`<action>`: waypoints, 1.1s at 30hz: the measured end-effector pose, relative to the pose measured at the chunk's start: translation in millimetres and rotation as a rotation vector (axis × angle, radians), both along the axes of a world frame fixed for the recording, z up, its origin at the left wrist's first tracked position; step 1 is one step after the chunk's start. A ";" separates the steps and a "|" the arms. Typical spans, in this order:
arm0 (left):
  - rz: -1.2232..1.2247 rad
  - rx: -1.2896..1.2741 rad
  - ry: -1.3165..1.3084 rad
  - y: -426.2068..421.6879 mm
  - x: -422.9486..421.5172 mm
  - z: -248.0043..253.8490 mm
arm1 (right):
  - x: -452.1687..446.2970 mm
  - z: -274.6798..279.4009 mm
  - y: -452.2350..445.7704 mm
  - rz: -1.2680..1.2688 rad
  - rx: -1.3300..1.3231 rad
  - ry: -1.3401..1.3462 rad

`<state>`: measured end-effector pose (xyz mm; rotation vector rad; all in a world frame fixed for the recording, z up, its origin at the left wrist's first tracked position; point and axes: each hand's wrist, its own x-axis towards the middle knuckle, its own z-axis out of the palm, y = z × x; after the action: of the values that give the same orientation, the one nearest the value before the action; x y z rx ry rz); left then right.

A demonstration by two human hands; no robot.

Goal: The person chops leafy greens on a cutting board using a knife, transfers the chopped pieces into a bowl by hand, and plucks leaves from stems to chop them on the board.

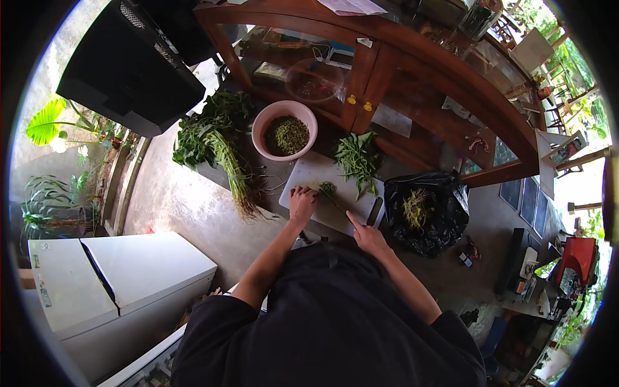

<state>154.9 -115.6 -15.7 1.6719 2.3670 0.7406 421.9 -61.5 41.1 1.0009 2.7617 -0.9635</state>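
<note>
My right hand (371,238) is closed round the handle of a kitchen knife (336,206), its index finger stretched along the top. The blade points up and left over a white cutting board (304,169). Near its tip lies a small heap of chopped greens (327,188). Just left of the heap, my left hand (302,204) rests on the board with its fingers bent down; what is under them is hidden. A pile of leafy greens (358,158) lies across the board's far right corner. Behind the board stands a pink bowl (259,132) holding chopped green pieces.
A large bundle of long-stemmed greens (225,161) with roots lies to the left. On the right, a black plastic bag (445,222) holds root trimmings (417,209). A glass-doored wooden cabinet (369,74) stands behind. A white fridge (148,264) is at lower left.
</note>
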 end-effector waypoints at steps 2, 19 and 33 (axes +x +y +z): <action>0.002 -0.010 -0.021 0.4 -0.8 0.4 | -1.4 9.0 1.0 -0.013 -0.004 -0.012; 0.307 -0.203 -0.336 -18.6 -16.7 39.4 | -22.8 -32.2 1.3 -0.080 0.054 0.127; -0.016 -0.039 -0.269 -9.3 -7.9 12.8 | -19.2 -24.9 -2.3 -0.092 0.056 0.058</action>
<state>147.0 -125.0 -2.9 1.4696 2.1662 0.8515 402.7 -63.7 16.2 1.1355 2.8267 -0.9463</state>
